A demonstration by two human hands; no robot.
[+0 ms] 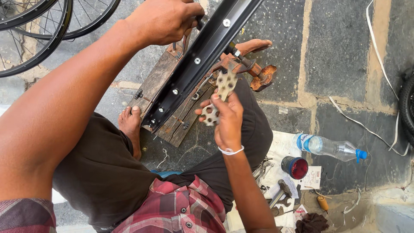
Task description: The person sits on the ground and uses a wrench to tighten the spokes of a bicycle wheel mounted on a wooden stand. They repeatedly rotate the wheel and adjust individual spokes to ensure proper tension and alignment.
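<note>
My left hand [161, 19] grips the upper part of a black bicycle wheel rim [196, 60] that slants across a worn wooden board [170, 92]. My right hand [226, 121] holds a flat metal multi-hole spanner [220, 95] against the rim's lower side, next to a rusty clamp [258, 73]. Small nipples dot the rim's inner face. My bare foot [131, 127] rests beside the board.
Bicycle wheels [39, 30] lie at the top left. To the right lie a plastic water bottle [330, 146], a small red-lidded tin [294, 167], loose tools [278, 196] on paper, a screwdriver [322, 203] and a white strap [379, 64] across the stone floor.
</note>
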